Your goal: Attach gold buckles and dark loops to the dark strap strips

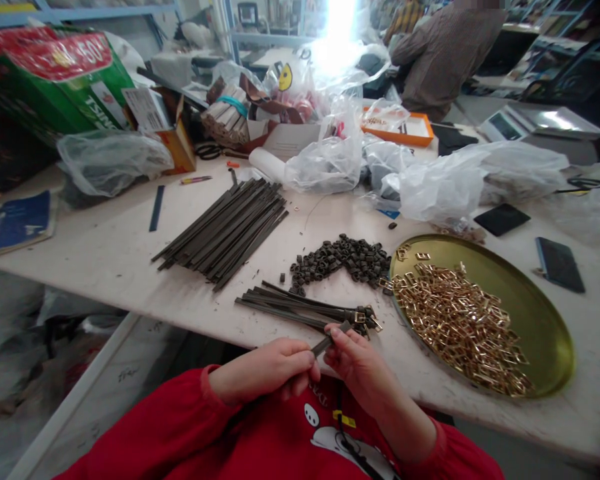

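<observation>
Between my two hands, just over the table's front edge, is a dark strap (322, 346). My left hand (287, 367) is closed around its lower part, and the thumb and fingers of my right hand (353, 350) pinch its upper end. Whether a buckle is on that end I cannot make out. Right behind my hands lies a small bundle of dark straps (285, 305) with gold buckles (367, 317) at their right ends. Farther back is a heap of small dark loops (345, 257). To the right, a round gold tray (530, 300) holds a pile of gold buckles (460, 327).
A larger stack of dark strips (225, 230) lies left of centre. Two dark phone-like slabs (560, 265) rest at the right. Plastic bags (440, 180), an orange box (397, 137) and a green bag (60, 80) line the back. A person (450, 53) stands beyond the table.
</observation>
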### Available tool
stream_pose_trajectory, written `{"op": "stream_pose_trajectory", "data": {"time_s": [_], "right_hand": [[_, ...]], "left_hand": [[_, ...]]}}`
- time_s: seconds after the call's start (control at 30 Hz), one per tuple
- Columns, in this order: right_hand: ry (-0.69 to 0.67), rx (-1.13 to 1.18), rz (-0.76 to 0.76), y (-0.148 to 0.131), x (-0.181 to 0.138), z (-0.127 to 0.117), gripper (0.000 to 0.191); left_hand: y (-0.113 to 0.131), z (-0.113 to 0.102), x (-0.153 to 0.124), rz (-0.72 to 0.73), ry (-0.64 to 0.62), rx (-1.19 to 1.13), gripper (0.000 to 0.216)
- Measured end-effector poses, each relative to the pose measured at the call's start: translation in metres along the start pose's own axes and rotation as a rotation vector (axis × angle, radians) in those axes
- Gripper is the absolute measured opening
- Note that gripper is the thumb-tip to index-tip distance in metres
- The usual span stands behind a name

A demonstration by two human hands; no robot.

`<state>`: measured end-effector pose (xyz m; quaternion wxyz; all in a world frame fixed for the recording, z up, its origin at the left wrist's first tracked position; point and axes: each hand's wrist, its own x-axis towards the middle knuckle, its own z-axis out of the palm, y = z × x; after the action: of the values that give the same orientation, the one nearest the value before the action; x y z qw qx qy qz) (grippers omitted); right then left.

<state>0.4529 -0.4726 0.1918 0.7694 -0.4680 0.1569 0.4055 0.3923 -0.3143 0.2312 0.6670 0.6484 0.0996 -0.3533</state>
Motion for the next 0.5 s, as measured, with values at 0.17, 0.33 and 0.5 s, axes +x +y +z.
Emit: {"op": "stream_pose_trajectory", "data": {"time_s": [0.17,0.33,0.5], "right_hand": [[0.006,0.055,0.024,0.0069,-0.0020,0.0044,0.031],[-0.102,0.133,0.070,0.0077,-0.0011,0.0007,0.032],[-0.147,0.099,0.033,0.0098,-0.0003,-0.0026,0.032]], "left_hand": [[-0.0046,0.0022,0.0046,-0.058,0.041,-0.157,0.022],[-0.0039,0.0007,0.0066,-0.111,0.034,-0.198,0.020],[-0.0060,-0.0005,0.0068,-0.087,0.019,-0.220,0.020]]}}
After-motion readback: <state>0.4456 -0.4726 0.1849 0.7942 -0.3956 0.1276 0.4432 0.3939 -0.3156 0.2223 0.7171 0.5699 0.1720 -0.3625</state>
